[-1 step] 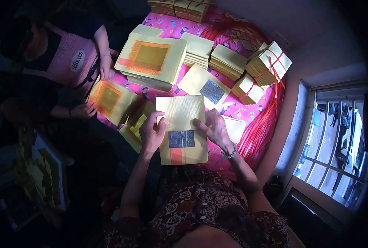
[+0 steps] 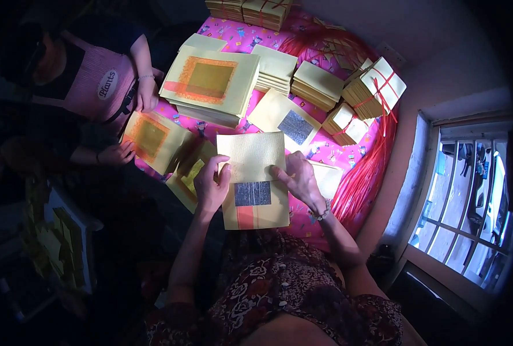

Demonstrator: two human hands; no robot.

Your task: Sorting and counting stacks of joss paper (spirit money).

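Observation:
In front of my body I hold a yellowish sheet of joss paper (image 2: 252, 155) with both hands. A silver-grey foil rectangle and a red stripe mark its lower half; the upper part is plain and paler. My left hand (image 2: 212, 183) grips its left edge, thumb and fingers pinched together. At the right edge, my right hand (image 2: 298, 179) closes on it, with the thumb on the front. Beyond it lies another sheet with a grey foil rectangle (image 2: 295, 127). Part of a pale sheet (image 2: 327, 180) shows beside my right hand.
A pink patterned cloth (image 2: 210, 128) covers the table. A tall stack of orange-printed paper (image 2: 210, 81), plain stacks (image 2: 317, 85), red-tied bundles (image 2: 377, 89) and red cords (image 2: 357, 193) lie there. At left, a co-worker's hand (image 2: 118, 153) touches an orange-printed sheet (image 2: 152, 138). A barred window (image 2: 461, 202) is right.

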